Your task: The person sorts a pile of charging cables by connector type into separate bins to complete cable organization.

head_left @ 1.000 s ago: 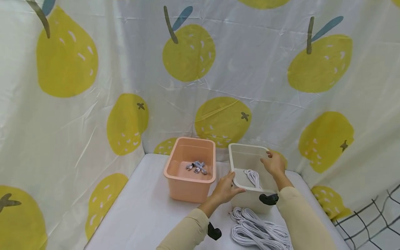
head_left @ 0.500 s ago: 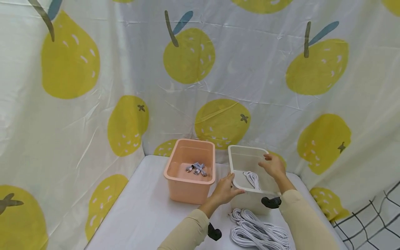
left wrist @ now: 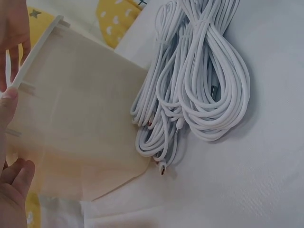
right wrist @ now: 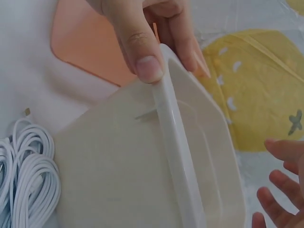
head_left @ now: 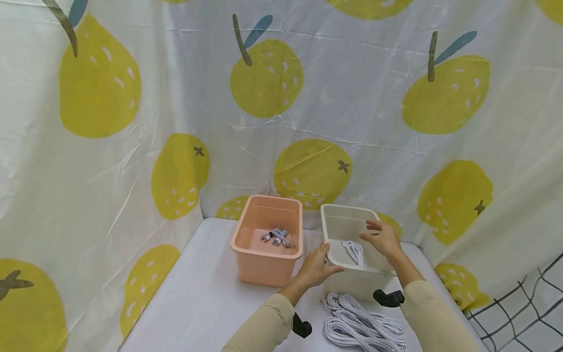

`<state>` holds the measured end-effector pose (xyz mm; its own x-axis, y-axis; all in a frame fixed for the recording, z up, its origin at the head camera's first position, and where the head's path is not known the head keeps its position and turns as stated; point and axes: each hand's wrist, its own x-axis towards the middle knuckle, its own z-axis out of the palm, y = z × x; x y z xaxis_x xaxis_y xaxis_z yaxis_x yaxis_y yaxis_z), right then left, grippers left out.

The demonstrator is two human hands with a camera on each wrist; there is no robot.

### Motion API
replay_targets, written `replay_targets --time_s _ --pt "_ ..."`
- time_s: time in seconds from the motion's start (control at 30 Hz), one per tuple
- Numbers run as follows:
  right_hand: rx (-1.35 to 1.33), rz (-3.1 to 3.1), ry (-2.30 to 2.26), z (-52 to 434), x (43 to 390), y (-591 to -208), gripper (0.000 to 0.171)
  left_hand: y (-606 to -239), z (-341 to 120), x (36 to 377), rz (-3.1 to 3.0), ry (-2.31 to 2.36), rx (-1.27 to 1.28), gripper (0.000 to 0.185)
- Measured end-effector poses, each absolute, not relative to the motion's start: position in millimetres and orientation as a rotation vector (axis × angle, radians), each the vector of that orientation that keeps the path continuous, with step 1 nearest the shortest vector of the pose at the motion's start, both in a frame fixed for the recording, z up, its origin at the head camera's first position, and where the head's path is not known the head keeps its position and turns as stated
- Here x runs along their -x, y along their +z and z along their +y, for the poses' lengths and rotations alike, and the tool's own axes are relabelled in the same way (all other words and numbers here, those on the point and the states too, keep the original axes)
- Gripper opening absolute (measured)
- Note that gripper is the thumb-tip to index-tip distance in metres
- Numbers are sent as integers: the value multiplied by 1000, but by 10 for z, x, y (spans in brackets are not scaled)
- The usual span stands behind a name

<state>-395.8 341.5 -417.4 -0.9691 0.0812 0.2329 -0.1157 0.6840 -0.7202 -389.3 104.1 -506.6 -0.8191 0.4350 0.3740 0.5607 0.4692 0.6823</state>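
Observation:
My left hand (head_left: 314, 268) grips the near left corner of a cream plastic bin (head_left: 354, 283), its thumb on the rim as the right wrist view shows. Inside that bin lies a coiled white cable (head_left: 354, 253). Over the bin's right side hovers my right hand (head_left: 383, 239), fingers apart and loosely bent around nothing. In the right wrist view the right hand (right wrist: 285, 190) appears beside the rim without touching it. A pile of coiled white cables (head_left: 365, 325) lies on the table in front of the bin; connector ends show in the left wrist view.
A pink bin (head_left: 266, 269) stands left of the cream one, with short grey cables (head_left: 278, 237) inside. Both bins are on a white-covered table (head_left: 202, 303). A fruit-print curtain (head_left: 246, 146) hangs close behind and along the sides.
My right hand has come away from the bin's right rim and moved slightly left and down, over the opening. The left hand keeps its hold on the corner.

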Motion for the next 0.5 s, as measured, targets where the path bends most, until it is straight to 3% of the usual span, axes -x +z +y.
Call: replay_targets --time_s 0.5 --pt "-130 -2539 1223 3313 3751 -4163 57 -5089 1046 3896 -2543 -1279 874 87"
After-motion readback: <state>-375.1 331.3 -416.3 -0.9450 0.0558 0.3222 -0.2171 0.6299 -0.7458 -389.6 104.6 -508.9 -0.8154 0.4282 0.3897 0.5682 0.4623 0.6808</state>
